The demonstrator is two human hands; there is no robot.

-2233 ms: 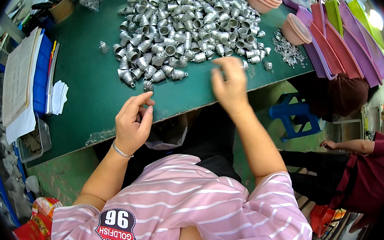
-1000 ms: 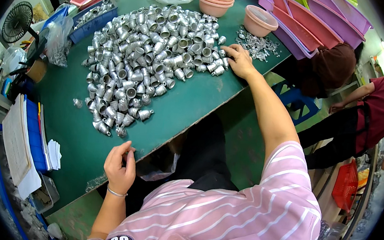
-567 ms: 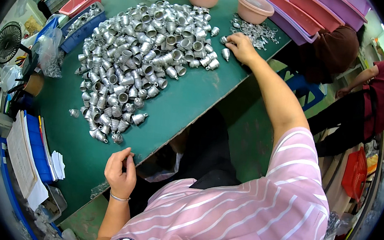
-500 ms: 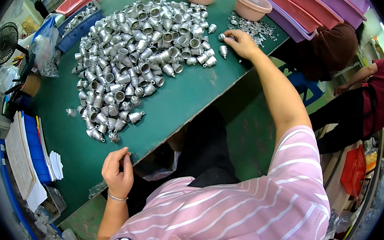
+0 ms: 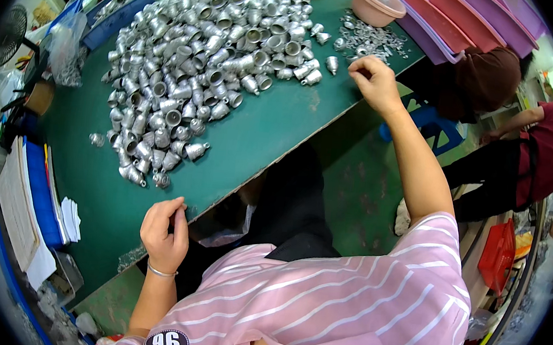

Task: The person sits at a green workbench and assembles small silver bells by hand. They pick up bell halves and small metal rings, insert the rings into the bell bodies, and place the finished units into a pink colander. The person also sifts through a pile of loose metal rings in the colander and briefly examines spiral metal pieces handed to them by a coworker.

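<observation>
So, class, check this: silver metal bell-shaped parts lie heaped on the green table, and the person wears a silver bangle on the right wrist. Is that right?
Not quite. The head view shows the silver bangle on the left wrist, not the right. The silver metal bell-shaped parts do lie heaped on the green table.

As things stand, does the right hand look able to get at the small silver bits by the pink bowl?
Probably yes: the right hand is close to the small silver bits, which lie loose on the green table, with nothing visible standing between them.
</observation>
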